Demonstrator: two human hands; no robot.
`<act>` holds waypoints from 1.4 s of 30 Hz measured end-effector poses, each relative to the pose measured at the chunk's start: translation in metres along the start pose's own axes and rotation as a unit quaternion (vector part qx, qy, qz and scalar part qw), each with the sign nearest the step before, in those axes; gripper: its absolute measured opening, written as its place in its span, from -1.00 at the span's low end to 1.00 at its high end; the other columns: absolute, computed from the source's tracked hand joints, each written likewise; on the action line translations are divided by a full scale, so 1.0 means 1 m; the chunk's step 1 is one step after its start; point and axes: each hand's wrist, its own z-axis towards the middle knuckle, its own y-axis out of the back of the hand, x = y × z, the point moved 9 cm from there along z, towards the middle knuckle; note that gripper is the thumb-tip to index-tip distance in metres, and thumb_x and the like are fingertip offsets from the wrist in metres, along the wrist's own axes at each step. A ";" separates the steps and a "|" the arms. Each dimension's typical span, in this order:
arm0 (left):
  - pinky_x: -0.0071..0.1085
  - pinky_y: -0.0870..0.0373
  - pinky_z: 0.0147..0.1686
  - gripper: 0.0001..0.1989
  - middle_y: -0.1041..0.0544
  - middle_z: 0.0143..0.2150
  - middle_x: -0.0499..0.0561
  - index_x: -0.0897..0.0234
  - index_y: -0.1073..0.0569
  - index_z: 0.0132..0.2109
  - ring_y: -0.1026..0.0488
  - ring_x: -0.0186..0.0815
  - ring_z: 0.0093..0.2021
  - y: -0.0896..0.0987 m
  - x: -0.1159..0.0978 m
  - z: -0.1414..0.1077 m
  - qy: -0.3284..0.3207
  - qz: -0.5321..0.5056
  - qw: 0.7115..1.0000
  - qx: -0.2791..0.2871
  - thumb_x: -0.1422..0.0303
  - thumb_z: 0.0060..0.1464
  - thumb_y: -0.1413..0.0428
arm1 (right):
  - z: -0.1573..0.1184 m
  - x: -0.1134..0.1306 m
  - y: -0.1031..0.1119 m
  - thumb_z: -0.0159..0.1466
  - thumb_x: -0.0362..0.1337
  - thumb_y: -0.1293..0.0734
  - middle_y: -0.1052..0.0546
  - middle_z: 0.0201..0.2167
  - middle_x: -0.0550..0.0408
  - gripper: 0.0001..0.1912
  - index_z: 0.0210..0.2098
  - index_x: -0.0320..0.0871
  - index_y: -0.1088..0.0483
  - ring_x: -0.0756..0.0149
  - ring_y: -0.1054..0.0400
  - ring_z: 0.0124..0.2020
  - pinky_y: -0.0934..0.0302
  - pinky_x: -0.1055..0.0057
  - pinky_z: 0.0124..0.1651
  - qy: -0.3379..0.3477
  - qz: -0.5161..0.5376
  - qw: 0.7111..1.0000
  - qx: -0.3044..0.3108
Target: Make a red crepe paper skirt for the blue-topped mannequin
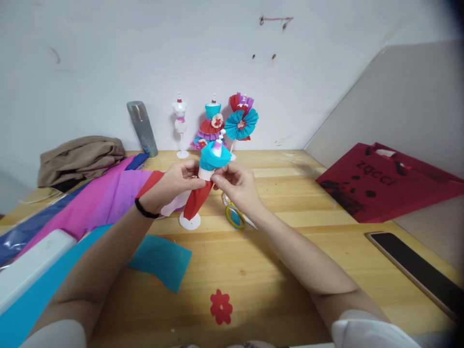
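A small white mannequin (216, 150) on a round white base stands at the middle of the table, tilted slightly. It wears a teal top (210, 158), a pale waistband (206, 174) and a red skirt piece (195, 200). My left hand (179, 181), with a black band at the wrist, pinches the waistband from the left. From the right, my right hand (237, 186) grips the waistband with thumb and fingers. Beneath my right hand lie yellow-handled scissors (235, 216), partly hidden. Nearer me are a teal paper piece (163, 258) and a red paper flower (221, 307).
Behind stand a bare mannequin (180, 121), two dressed ones (213, 113) (241, 123) and a grey bottle (142, 128). Coloured paper sheets (108, 198) and brown cloth (81, 159) lie left. A red bag (384, 179) and a phone (413, 268) are at right.
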 end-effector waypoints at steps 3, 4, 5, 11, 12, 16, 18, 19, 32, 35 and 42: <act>-0.30 -0.45 -0.07 -0.63 -0.65 -0.14 0.09 0.32 -0.56 -0.15 -0.59 -0.20 -0.15 0.002 0.000 0.000 0.000 0.008 1.000 -0.007 0.26 -0.09 -0.41 | 0.000 0.003 0.001 0.17 -0.17 -0.37 -0.49 -0.46 0.12 -0.83 -0.44 -0.13 -0.37 0.36 -0.36 -0.45 -0.27 0.35 -0.34 0.012 0.000 1.000 0.000; -0.30 -0.45 -0.07 -0.63 -0.65 -0.13 0.09 0.31 -0.56 -0.15 -0.59 -0.20 -0.15 0.002 0.001 0.000 0.000 0.011 1.000 -0.008 0.26 -0.09 -0.41 | 0.000 0.004 0.001 0.17 -0.18 -0.36 -0.49 -0.45 0.12 -0.84 -0.44 -0.13 -0.36 0.36 -0.36 -0.44 -0.27 0.35 -0.33 0.016 -0.007 1.000 -0.001; -0.29 -0.45 -0.07 -0.62 -0.65 -0.13 0.09 0.31 -0.55 -0.15 -0.59 -0.20 -0.15 0.003 0.001 0.001 0.001 0.016 1.000 -0.010 0.26 -0.10 -0.41 | -0.001 0.005 0.001 0.18 -0.18 -0.35 -0.49 -0.46 0.12 -0.84 -0.44 -0.13 -0.36 0.35 -0.36 -0.44 -0.26 0.35 -0.33 0.020 -0.016 1.000 0.000; -0.26 -0.43 -0.06 -0.62 -0.62 -0.18 0.08 0.31 -0.52 -0.16 -0.57 -0.17 -0.13 0.005 0.001 0.000 0.010 0.061 0.997 -0.041 0.30 -0.13 -0.41 | -0.005 0.018 0.002 0.20 -0.24 -0.33 -0.47 -0.47 0.12 -0.87 -0.45 -0.13 -0.36 0.36 -0.34 -0.45 -0.22 0.35 -0.34 0.058 -0.109 0.992 -0.014; -0.26 -0.43 -0.05 -0.62 -0.62 -0.19 0.07 0.31 -0.51 -0.17 -0.57 -0.17 -0.13 0.004 0.000 0.000 0.010 0.060 0.997 -0.042 0.31 -0.15 -0.41 | -0.006 0.020 0.002 0.20 -0.26 -0.33 -0.47 -0.47 0.13 -0.87 -0.45 -0.13 -0.35 0.37 -0.34 -0.45 -0.22 0.36 -0.33 0.064 -0.119 0.991 -0.019; -0.27 -0.43 -0.04 -0.62 -0.62 -0.19 0.05 0.30 -0.51 -0.20 -0.56 -0.18 -0.12 0.001 -0.002 0.000 0.010 0.056 0.997 -0.042 0.35 -0.19 -0.43 | -0.006 0.019 0.002 0.22 -0.29 -0.30 -0.47 -0.46 0.13 -0.90 -0.44 -0.12 -0.34 0.36 -0.34 -0.43 -0.23 0.36 -0.31 0.070 -0.121 0.990 -0.016; -0.26 -0.44 -0.04 -0.62 -0.63 -0.18 0.06 0.30 -0.51 -0.19 -0.57 -0.17 -0.11 0.001 -0.002 0.000 0.007 0.057 0.998 -0.040 0.34 -0.17 -0.42 | -0.005 0.016 0.002 0.22 -0.28 -0.30 -0.47 -0.45 0.12 -0.90 -0.43 -0.12 -0.35 0.34 -0.35 -0.42 -0.24 0.35 -0.31 0.064 -0.105 0.992 -0.009; -0.26 -0.44 -0.03 -0.63 -0.63 -0.17 0.06 0.30 -0.52 -0.18 -0.57 -0.17 -0.11 0.002 -0.001 0.000 0.007 0.056 0.998 -0.038 0.32 -0.15 -0.42 | -0.004 0.014 0.002 0.22 -0.27 -0.31 -0.47 -0.45 0.12 -0.89 -0.43 -0.12 -0.35 0.34 -0.35 -0.42 -0.25 0.35 -0.31 0.057 -0.093 0.994 -0.005; -0.26 -0.48 0.00 -0.63 -0.65 -0.05 0.12 0.29 -0.58 -0.03 -0.60 -0.18 -0.09 0.007 0.007 -0.003 0.019 0.013 1.000 -0.002 0.32 -0.01 -0.37 | 0.001 -0.004 -0.006 0.13 -0.23 -0.40 -0.48 -0.48 0.16 -0.85 -0.49 -0.13 -0.38 0.39 -0.37 -0.42 -0.33 0.35 -0.25 -0.024 0.089 0.996 0.017; -0.24 -0.50 -0.01 -0.62 -0.65 -0.05 0.14 0.29 -0.58 0.00 -0.61 -0.15 -0.09 0.006 0.009 -0.004 0.028 0.002 1.000 0.009 0.30 0.02 -0.36 | 0.002 -0.004 -0.006 0.09 -0.24 -0.41 -0.46 -0.53 0.19 -0.86 -0.51 -0.13 -0.38 0.41 -0.35 -0.48 -0.31 0.38 -0.30 -0.033 0.093 0.995 0.010; -0.30 -0.49 -0.04 -0.65 -0.66 -0.07 0.11 0.29 -0.59 -0.09 -0.60 -0.16 -0.08 0.010 0.009 -0.003 0.020 0.013 1.000 0.002 0.29 -0.03 -0.39 | 0.001 -0.014 -0.008 0.01 -0.20 -0.45 -0.44 -0.62 0.23 -0.79 -0.54 -0.13 -0.34 0.44 -0.34 -0.56 -0.30 0.43 -0.41 -0.096 0.128 0.987 -0.018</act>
